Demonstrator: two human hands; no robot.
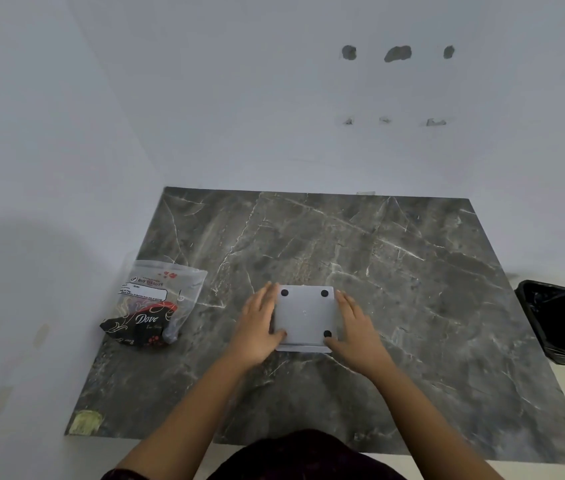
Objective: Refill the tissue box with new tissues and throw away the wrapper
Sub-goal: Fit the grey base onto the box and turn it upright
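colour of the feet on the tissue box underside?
Black, round feet on the pale grey tissue box; head view.

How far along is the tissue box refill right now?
Done, apparently: the wrapper lies flat and empty-looking at the table's left. In hand: left hand and right hand grip the tissue box, upside down, feet up. Left: turn it upright and drop the wrapper in the black bin.
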